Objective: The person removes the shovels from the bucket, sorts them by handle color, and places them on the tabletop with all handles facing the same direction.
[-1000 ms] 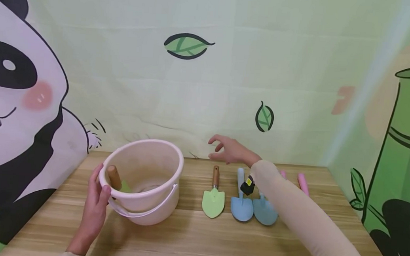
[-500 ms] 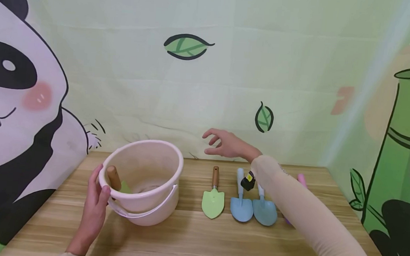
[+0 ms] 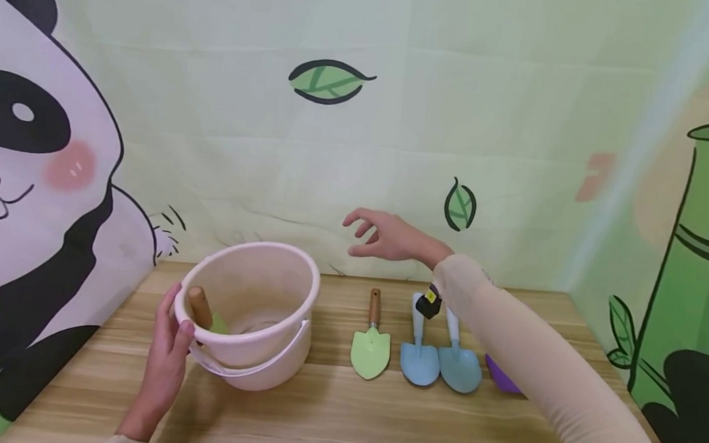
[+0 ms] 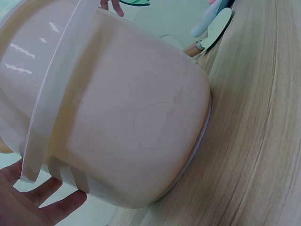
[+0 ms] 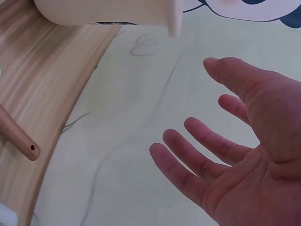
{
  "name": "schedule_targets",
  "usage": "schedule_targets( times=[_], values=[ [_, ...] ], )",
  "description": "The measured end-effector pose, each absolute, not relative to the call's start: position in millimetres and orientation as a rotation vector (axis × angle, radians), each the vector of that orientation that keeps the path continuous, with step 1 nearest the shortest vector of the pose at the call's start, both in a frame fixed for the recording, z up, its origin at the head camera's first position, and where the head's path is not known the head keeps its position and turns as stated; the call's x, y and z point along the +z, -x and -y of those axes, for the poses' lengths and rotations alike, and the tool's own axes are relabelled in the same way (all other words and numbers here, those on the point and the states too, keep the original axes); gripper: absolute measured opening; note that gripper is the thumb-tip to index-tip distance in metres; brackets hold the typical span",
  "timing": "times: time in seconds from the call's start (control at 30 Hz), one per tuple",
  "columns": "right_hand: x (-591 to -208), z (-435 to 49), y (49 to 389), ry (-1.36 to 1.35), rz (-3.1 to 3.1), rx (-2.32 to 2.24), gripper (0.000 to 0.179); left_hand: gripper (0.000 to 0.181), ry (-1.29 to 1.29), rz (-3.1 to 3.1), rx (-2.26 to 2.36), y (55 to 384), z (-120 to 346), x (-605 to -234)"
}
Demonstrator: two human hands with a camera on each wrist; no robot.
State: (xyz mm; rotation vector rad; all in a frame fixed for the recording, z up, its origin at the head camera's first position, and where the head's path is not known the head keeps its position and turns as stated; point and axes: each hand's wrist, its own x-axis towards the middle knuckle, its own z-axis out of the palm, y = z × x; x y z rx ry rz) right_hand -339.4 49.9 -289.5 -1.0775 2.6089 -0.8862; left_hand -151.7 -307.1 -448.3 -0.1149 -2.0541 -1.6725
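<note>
My left hand (image 3: 162, 366) grips the near-left side of a pale pink bucket (image 3: 283, 361), thumb by the rim. The left wrist view shows the fingers (image 4: 66, 207) against the bucket's outer wall. Inside the bucket leans a trowel with a wooden handle (image 3: 199, 307); only part of its green blade shows. My right hand (image 3: 390, 236) hovers above the table's back edge, right of the bucket, holding nothing. Its fingers are spread and loosely bent in the right wrist view. Nearest below it lies a green trowel (image 3: 371, 353) with a brown wooden handle.
Two blue trowels (image 3: 420, 365) lie side by side right of the green one. A purple blade (image 3: 501, 376) shows partly from under the right sleeve (image 3: 525, 343). A cloth backdrop (image 3: 224, 137) with a panda and leaves rises behind the wooden table (image 3: 346, 427).
My right hand has risen and shifted slightly left. Its sleeve now hides the pink handles at right and uncovers more of the purple blade. The left hand and bucket stay in place.
</note>
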Motion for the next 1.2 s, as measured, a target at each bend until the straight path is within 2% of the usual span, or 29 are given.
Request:
schedule_targets(
  times=[0.67, 1.2],
  values=[
    [-262, -21, 336, 1.225, -2.53, -0.766, 0.055, 0.058, 0.142, 2.04, -1.698, 152, 306, -450],
    [-236, 31, 324, 1.303, -2.231, -0.615, 0.069, 0.058, 0.139, 2.029, -1.693, 153, 309, -449]
  ],
)
